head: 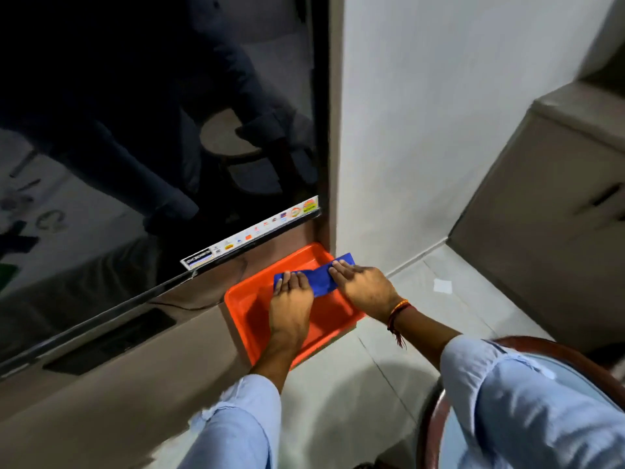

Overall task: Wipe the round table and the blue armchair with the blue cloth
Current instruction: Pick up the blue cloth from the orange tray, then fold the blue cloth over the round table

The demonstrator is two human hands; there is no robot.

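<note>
The blue cloth [321, 277], folded into a strip, lies over the far part of an orange tray [257, 309] on a brown shelf below a television. My left hand [292, 299] rests flat on the cloth's left end. On its right end lies my right hand [363, 286], fingers flat and close together. The blue armchair [575, 377], with its dark red wooden rim [436, 414], shows at the bottom right under my right sleeve. The round table appears only as a dim reflection in the television screen.
A big dark television screen [142, 130] fills the upper left, with a sticker strip [257, 231] along its lower edge. A white wall pillar [422, 130] stands right of the tray. A beige cabinet [548, 225] is at the right. Pale floor tiles [355, 384] lie below.
</note>
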